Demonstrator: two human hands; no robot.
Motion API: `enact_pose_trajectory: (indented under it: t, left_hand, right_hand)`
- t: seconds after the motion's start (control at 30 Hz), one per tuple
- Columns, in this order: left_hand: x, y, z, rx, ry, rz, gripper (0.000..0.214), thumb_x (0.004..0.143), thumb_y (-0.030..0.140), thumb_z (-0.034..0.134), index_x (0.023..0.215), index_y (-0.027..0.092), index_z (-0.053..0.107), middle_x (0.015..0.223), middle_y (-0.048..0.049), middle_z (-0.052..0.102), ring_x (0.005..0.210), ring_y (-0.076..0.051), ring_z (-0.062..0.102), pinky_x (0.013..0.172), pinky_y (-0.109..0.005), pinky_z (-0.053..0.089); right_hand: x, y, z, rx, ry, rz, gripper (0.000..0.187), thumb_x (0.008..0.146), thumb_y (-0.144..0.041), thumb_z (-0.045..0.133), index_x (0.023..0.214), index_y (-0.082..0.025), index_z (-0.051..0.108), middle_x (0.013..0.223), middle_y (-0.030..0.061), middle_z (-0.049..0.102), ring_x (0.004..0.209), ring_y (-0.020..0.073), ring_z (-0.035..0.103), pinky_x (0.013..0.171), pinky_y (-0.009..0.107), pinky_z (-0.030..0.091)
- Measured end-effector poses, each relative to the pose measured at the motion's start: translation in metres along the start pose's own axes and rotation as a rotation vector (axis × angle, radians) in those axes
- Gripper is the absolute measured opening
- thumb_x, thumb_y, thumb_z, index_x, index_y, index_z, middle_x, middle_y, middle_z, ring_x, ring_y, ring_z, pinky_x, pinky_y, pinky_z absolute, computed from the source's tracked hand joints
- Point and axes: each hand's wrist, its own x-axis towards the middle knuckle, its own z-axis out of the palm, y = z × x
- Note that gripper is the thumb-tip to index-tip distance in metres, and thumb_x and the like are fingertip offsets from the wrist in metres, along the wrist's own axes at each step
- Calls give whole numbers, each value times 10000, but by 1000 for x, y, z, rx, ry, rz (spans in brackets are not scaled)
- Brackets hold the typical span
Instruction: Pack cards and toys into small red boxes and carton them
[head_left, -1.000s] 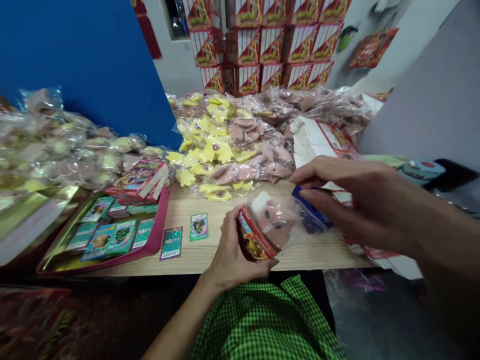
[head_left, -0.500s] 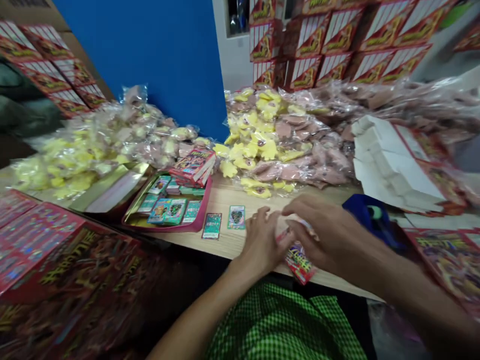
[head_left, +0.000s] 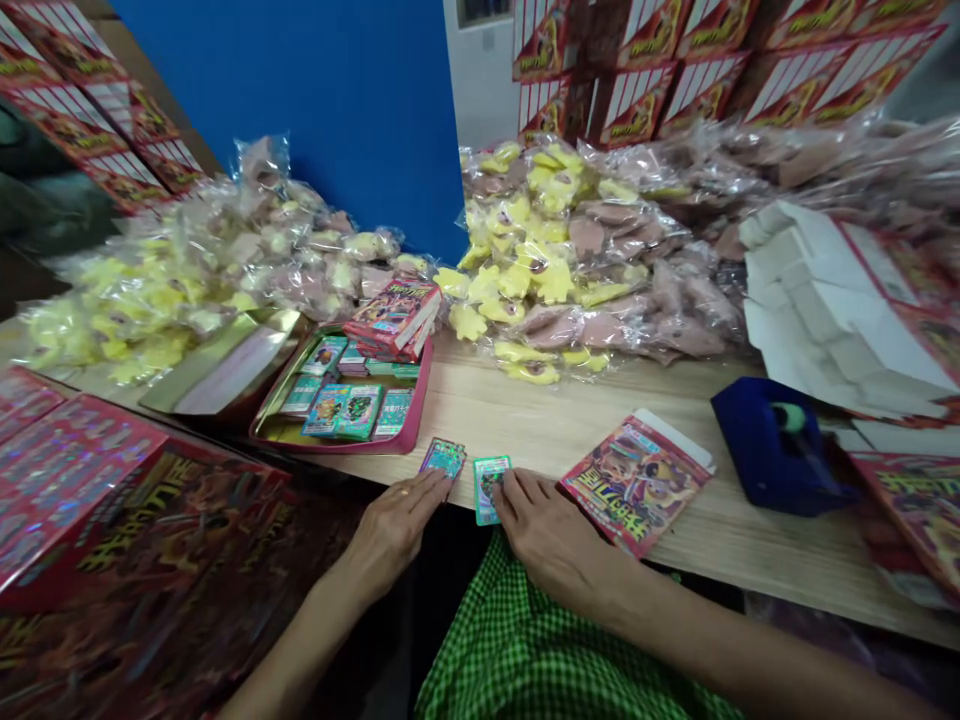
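Note:
My left hand (head_left: 394, 530) lies palm down at the front edge of the wooden table (head_left: 570, 430), its fingertips on a shiny holographic card (head_left: 444, 458). My right hand (head_left: 547, 525) rests just to the right, with its fingers against the edge of a green-bordered card (head_left: 487, 490). Neither hand visibly grips its card. A flat red and yellow printed packet (head_left: 635, 484) lies on the table right of my right hand, not touching it.
A pink tray (head_left: 337, 410) of cards and a blue tape dispenser (head_left: 776, 450) stand on the table. Heaps of plastic-bagged yellow and pink plush (head_left: 555, 270) lie behind. Folded white cartons stand at right, printed red boxes at left.
The red packet has left my hands and lies flat on the table. My hands have parted and moved left onto the two cards, which now sit nearer the table's front edge.

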Motion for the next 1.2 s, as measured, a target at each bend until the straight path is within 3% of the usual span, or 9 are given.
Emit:
enact_pose_trajectory:
  t: [0.17, 0.3, 0.47, 0.57, 0.7, 0.87, 1.03, 1.13, 1.2]
  left_hand:
    - [38, -12, 26, 40, 39, -152, 541, 872, -53, 392, 1276, 161, 681, 1273, -122, 744, 1209, -236, 702, 1026, -376, 591]
    - [62, -19, 39, 50, 38, -228, 446, 903, -30, 412, 1183, 154, 706, 1207, -136, 763, 1160, -241, 721, 998, -371, 599]
    - [72, -18, 30, 33, -16, -317, 332, 933, 35, 454, 998, 203, 734, 990, -93, 788, 937, -226, 762, 835, -324, 631]
    - [77, -17, 20, 3, -23, -359, 316, 922, 53, 465, 954, 213, 735, 888, -70, 770, 782, -217, 743, 729, -316, 625]
    - [91, -13, -1, -19, 136, -416, 360, 957, 103, 442, 1112, 235, 738, 1140, -101, 757, 1058, -240, 712, 952, -405, 586]
    - [131, 14, -24, -627, 620, -685, 231, 928, 397, 661, 983, 194, 756, 853, -39, 751, 779, -184, 702, 766, -323, 595]
    - [177, 51, -8, -1050, 500, -776, 322, 828, 460, 742, 882, 146, 698, 736, -21, 697, 641, -149, 651, 590, -262, 557]
    - [196, 86, 16, -944, 479, -746, 459, 783, 484, 775, 1075, 166, 618, 993, -78, 704, 874, -207, 694, 740, -346, 597]
    - [206, 116, 31, -818, 326, -664, 770, 695, 530, 839, 1303, 178, 522, 1236, -161, 652, 1126, -315, 659, 915, -495, 571]
  right_hand:
    - [33, 27, -7, 42, -34, 102, 343, 902, 49, 455, 1156, -47, 665, 1089, 194, 691, 988, 298, 656, 858, 411, 576]
    - [63, 48, -7, 50, 20, 206, 362, 936, 48, 393, 1177, -66, 638, 1132, 212, 659, 1072, 316, 620, 895, 428, 556]
    - [60, 51, -2, 132, 40, 179, 396, 896, 42, 457, 1241, -64, 619, 1243, 217, 624, 1171, 311, 578, 1007, 410, 502]
    - [55, 55, -6, 205, 30, 178, 348, 825, 20, 560, 1140, -77, 669, 1139, 199, 655, 1062, 298, 622, 924, 378, 529]
    - [56, 68, -21, 305, 83, 297, 218, 833, -21, 574, 965, -130, 709, 991, 156, 691, 902, 262, 658, 799, 345, 531]
    - [46, 94, -50, 462, 245, 509, 339, 1030, -137, 356, 940, -142, 682, 873, 110, 714, 807, 214, 676, 735, 316, 526]
    - [6, 117, -60, 824, 497, 448, 268, 1026, -238, 454, 874, -163, 662, 762, 27, 694, 691, 159, 655, 622, 236, 496]
    - [-30, 135, -62, 722, 617, 604, 188, 960, -209, 523, 859, -171, 676, 714, 18, 658, 648, 175, 609, 626, 263, 465]
    - [-57, 147, -66, 627, 681, 689, 183, 922, -172, 520, 960, -160, 698, 786, 45, 684, 693, 200, 622, 674, 292, 467]
